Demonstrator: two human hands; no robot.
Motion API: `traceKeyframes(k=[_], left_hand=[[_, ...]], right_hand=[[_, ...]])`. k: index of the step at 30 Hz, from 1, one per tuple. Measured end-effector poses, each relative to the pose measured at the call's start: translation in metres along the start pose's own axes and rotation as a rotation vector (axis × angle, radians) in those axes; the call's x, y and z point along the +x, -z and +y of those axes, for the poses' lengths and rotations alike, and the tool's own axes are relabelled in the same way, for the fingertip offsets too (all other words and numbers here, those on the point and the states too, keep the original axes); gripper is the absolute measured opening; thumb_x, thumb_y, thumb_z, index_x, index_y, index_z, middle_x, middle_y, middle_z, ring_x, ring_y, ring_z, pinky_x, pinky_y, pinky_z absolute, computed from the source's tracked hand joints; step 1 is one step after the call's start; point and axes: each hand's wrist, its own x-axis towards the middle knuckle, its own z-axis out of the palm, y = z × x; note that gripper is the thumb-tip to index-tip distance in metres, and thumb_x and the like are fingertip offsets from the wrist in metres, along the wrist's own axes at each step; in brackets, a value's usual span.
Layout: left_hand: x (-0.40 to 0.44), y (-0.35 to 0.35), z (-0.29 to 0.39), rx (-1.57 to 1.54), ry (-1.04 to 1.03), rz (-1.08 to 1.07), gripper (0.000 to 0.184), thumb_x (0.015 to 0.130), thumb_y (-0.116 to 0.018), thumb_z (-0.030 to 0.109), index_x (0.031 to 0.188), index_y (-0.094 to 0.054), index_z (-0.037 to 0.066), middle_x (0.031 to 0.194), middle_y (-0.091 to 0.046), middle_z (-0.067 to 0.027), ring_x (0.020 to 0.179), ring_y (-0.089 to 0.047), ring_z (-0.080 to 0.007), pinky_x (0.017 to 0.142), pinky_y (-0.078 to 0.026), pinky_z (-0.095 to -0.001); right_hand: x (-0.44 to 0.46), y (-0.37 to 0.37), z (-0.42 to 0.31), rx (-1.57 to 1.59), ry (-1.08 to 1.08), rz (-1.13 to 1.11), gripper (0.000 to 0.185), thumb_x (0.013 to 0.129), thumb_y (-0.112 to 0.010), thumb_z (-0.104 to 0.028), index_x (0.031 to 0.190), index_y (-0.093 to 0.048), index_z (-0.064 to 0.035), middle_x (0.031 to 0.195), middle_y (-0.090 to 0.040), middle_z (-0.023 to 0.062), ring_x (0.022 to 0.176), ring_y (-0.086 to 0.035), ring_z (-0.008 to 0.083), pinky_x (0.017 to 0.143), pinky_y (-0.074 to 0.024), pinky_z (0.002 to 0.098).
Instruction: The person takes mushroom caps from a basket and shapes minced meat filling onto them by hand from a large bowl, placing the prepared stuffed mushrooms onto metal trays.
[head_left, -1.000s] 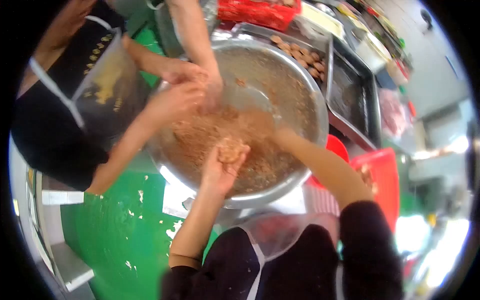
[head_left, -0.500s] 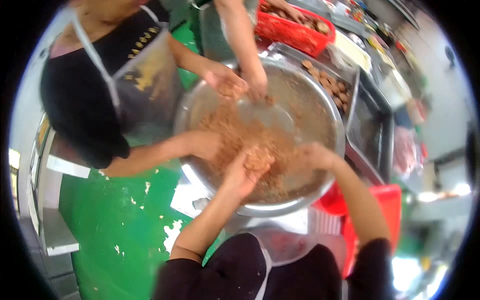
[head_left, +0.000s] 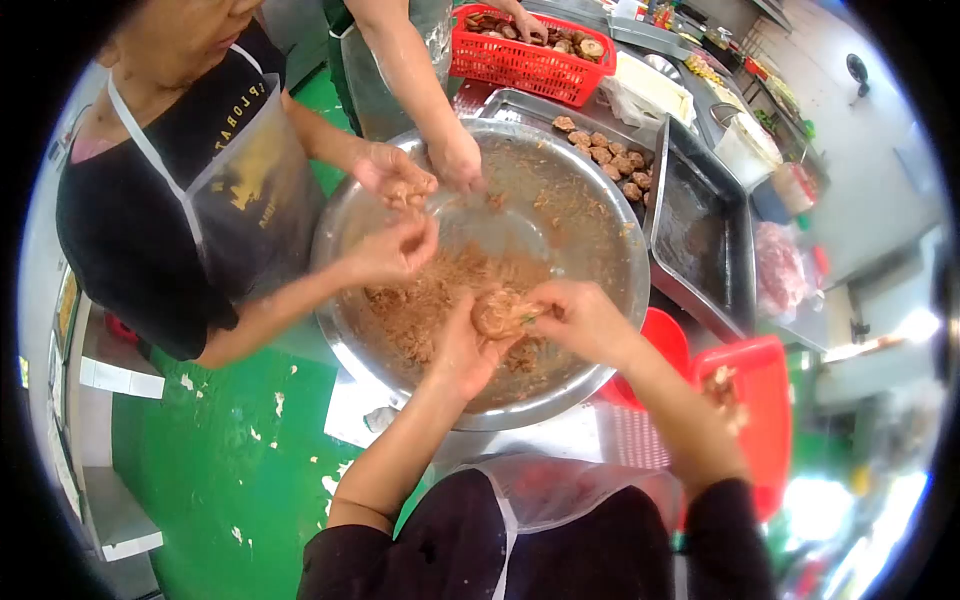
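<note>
My left hand cups a round lump of brown minced mixture above the big steel bowl. My right hand has its thumb and fingers pinched at the lump's right side, on strands of the mixture. Whether a mushroom lies inside the lump I cannot tell. Beneath both hands, loose minced mixture covers the near left part of the bowl. A co-worker on the left holds another lump over the bowl's rim.
A second co-worker's hand reaches in from the far side. Behind the bowl stand a red basket of mushrooms and a tray with several brown lumps. To the right are a dark metal tray and a red plastic basket.
My right hand has come up from the mixture to the lump in my left hand. The left co-worker's lower hand has lifted from the mixture toward their own lump. The view has shifted.
</note>
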Motion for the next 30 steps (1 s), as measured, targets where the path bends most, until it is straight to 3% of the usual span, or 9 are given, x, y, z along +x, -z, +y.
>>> traceKeyframes(k=[3,11,14,17,21,22,25,29,30], left_hand=[[-0.003,0.002,-0.012,0.172,-0.032,-0.141,0.031,0.096,-0.039,0.028,0.118,-0.046,0.008,0.110,-0.055,-0.0087,0.096,-0.058,-0.0188,0.080,-0.052,-0.0332],[-0.004,-0.002,-0.019,0.329,-0.165,-0.002,0.032,0.088,-0.045,0.000,0.119,-0.043,0.007,0.105,-0.056,-0.0097,0.091,-0.059,-0.0174,0.069,-0.053,-0.0285],[-0.002,-0.001,-0.017,0.182,-0.106,0.069,0.028,0.088,-0.043,0.001,0.116,-0.045,0.003,0.108,-0.056,-0.0127,0.096,-0.059,-0.0220,0.071,-0.055,-0.0306],[0.001,0.013,-0.004,-0.050,0.059,0.065,0.026,0.091,-0.044,0.008,0.115,-0.046,0.002,0.112,-0.056,-0.0150,0.102,-0.057,-0.0277,0.077,-0.054,-0.0327],[-0.002,0.028,0.002,-0.224,0.055,-0.049,0.032,0.093,-0.046,0.018,0.122,-0.042,0.005,0.115,-0.054,-0.0148,0.104,-0.056,-0.0332,0.085,-0.052,-0.0346],[-0.003,0.028,0.002,-0.249,0.042,-0.083,0.034,0.093,-0.046,0.020,0.123,-0.041,0.004,0.116,-0.054,-0.0150,0.104,-0.056,-0.0345,0.086,-0.052,-0.0348],[-0.008,0.020,0.005,-0.146,0.010,-0.145,0.038,0.094,-0.043,0.026,0.122,-0.039,0.000,0.115,-0.053,-0.0174,0.107,-0.054,-0.0343,0.080,-0.057,-0.0334],[-0.011,0.014,0.006,0.074,0.043,-0.269,0.037,0.095,-0.041,0.026,0.124,-0.038,0.004,0.120,-0.050,-0.0137,0.105,-0.056,-0.0278,0.089,-0.050,-0.0364],[-0.011,0.010,0.004,0.062,0.043,-0.223,0.037,0.095,-0.040,0.028,0.124,-0.039,0.004,0.119,-0.051,-0.0132,0.105,-0.055,-0.0266,0.089,-0.049,-0.0368]], right_hand=[[0.000,-0.011,-0.004,-0.146,0.100,0.031,0.019,0.070,-0.058,-0.010,0.088,-0.061,-0.0037,0.077,-0.060,0.0167,0.078,-0.059,0.0357,0.066,-0.0467,0.0440],[-0.003,-0.020,0.004,-0.223,0.056,0.071,0.023,0.069,-0.058,-0.009,0.090,-0.062,-0.0035,0.077,-0.062,0.0165,0.066,-0.061,0.0333,0.060,-0.0484,0.0416],[0.004,-0.006,0.004,0.154,-0.158,-0.141,0.023,0.072,-0.056,-0.005,0.093,-0.063,-0.0039,0.075,-0.064,0.0097,0.061,-0.061,0.0201,0.057,-0.0491,0.0338],[0.009,0.012,-0.010,0.692,-0.376,0.081,0.024,0.074,-0.055,-0.001,0.096,-0.063,-0.0048,0.076,-0.064,0.0024,0.061,-0.056,0.0107,0.056,-0.0476,0.0281],[0.022,-0.013,0.046,0.491,0.131,0.280,0.025,0.076,-0.056,-0.002,0.100,-0.062,-0.0044,0.089,-0.065,0.0067,0.073,-0.060,0.0172,0.071,-0.0500,0.0305],[0.016,-0.018,0.055,-0.104,-0.017,-0.045,0.030,0.077,-0.057,-0.007,0.107,-0.061,-0.0073,0.097,-0.064,0.0114,0.083,-0.062,0.0252,0.079,-0.0489,0.0329],[0.008,-0.027,0.056,-0.325,-0.208,-0.046,0.035,0.077,-0.058,-0.011,0.112,-0.059,-0.0108,0.103,-0.062,0.0130,0.089,-0.061,0.0307,0.079,-0.0486,0.0352],[0.018,-0.022,0.001,0.440,-0.259,-0.065,0.030,0.081,-0.055,-0.009,0.110,-0.060,-0.0091,0.104,-0.061,0.0139,0.092,-0.059,0.0339,0.079,-0.0485,0.0370],[0.017,-0.027,0.000,0.352,-0.160,0.003,0.028,0.081,-0.055,-0.009,0.109,-0.060,-0.0084,0.104,-0.061,0.0140,0.092,-0.059,0.0338,0.079,-0.0485,0.0372]])
